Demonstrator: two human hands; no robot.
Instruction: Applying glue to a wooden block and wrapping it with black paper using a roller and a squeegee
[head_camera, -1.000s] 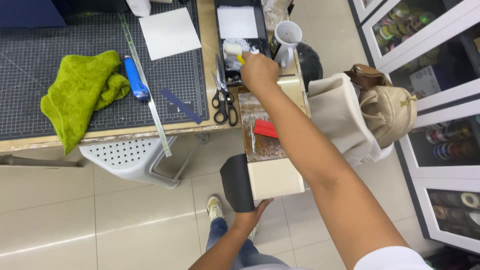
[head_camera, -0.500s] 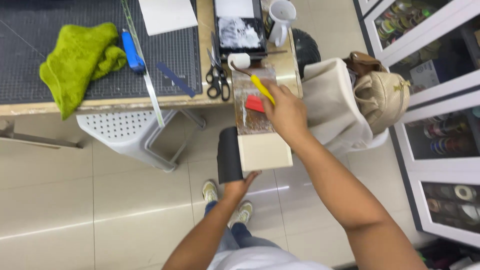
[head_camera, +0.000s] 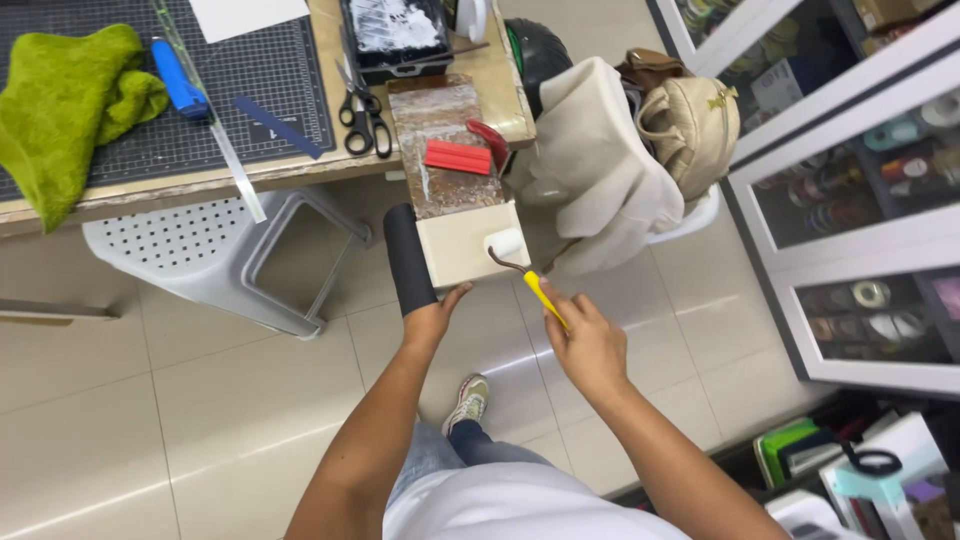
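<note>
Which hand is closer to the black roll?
Left. The left hand touches the lower end of the black roll. The right hand is farther off to the right, holding the yellow-handled roller on the board.
</note>
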